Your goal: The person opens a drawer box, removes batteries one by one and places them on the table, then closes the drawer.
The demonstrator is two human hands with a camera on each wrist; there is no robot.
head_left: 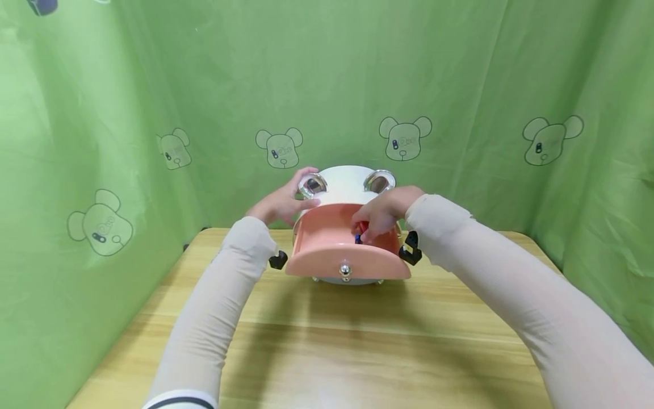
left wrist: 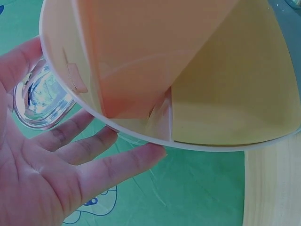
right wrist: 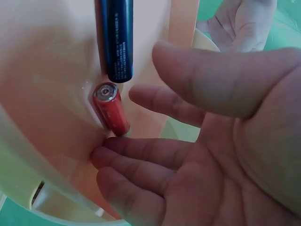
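Near the middle of the head view, what have you got on your feed?

I've got a pink drawer (head_left: 347, 262) standing out from a white rounded box (head_left: 349, 180), and the person's right hand (head_left: 382, 213) reaches into it from the right. Two silver rings (head_left: 380, 182) flank the box at its upper left and upper right, and a silver knob (head_left: 345, 270) sits on the drawer front.

How is that right hand set?

From my right wrist feed, the fingers are loosely bent and the thumb stands well apart from them, so I see no grip. A red battery (right wrist: 112, 113) is tilted inside the drawer, left of centre in that view, just beside the fingertips. I can't tell whether one touches its lower end.

Anything else there?

A blue battery (right wrist: 120, 42), top centre, just above the red one and cut by the frame edge.

And the left hand (head_left: 281, 201)?

Left of centre in my head view, beside the left ring. Its fingers are spread and nearly straight, touching the box's rim.

Surroundings?

Wooden table (head_left: 327, 363) across the bottom, green curtain (head_left: 332, 85) with printed bear heads above.
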